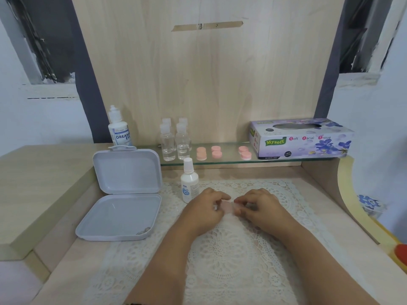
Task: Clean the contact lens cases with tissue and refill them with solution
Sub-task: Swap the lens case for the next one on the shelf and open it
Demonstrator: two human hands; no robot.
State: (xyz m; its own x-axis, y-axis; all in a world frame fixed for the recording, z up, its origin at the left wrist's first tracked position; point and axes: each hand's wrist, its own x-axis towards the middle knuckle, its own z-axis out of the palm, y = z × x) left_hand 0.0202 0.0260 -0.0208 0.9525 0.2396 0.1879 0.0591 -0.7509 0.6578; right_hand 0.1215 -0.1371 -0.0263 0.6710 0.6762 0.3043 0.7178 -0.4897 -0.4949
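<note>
A pale pink contact lens case point(228, 205) sits low over the lace mat point(229, 249), held between both hands. My left hand point(203, 209) pinches its left end and my right hand point(258, 208) pinches its right end; fingers hide most of it. A small white solution bottle point(189, 180) stands capped just left of my left hand. Three more pink lens cases point(201, 153) point(216, 151) point(245, 152) lie on the glass shelf point(229, 160). The tissue box point(301, 138) stands at the shelf's right end.
An open white plastic box point(123, 194) lies at the left of the mat, lid upright. A large solution bottle point(119, 127) and several small clear bottles point(175, 139) stand at the back left. A wooden panel rises behind the shelf.
</note>
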